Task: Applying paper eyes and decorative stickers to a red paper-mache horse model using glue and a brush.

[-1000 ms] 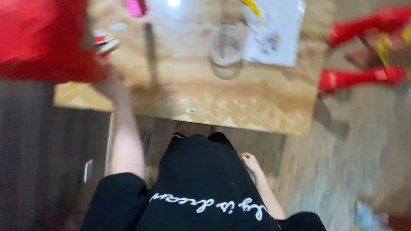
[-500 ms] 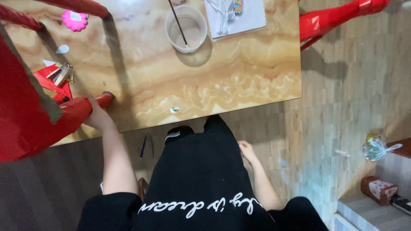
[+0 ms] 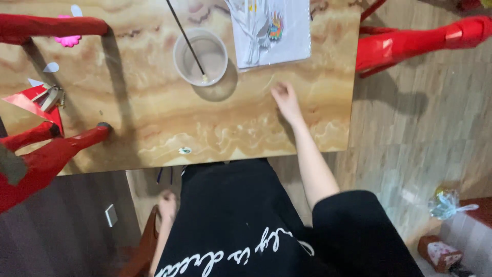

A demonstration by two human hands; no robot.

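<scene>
- Surface (image 3: 154, 128): marbled tan top, a red chair (image 3: 46, 154) upturned on its left end, legs lying across it. Keep any reach well apart from those legs.
- Plastic-sleeved sheet (image 3: 292, 36): lies flat at the far edge, just beyond the right hand (image 3: 286, 100). My call: slide it toward the body, don't pinch-lift, the sleeve looks slippery.
- Clear cup (image 3: 201, 57): just left of the sheet, thin stick (image 3: 184, 38) leaning in it. Tip risk if the wrist swings left.
- Right hand: palm down on the surface, fingers loosely spread, holding nothing.
- Left hand (image 3: 166, 205): down below the surface edge by the lap; fingers blurred, can't tell.
</scene>
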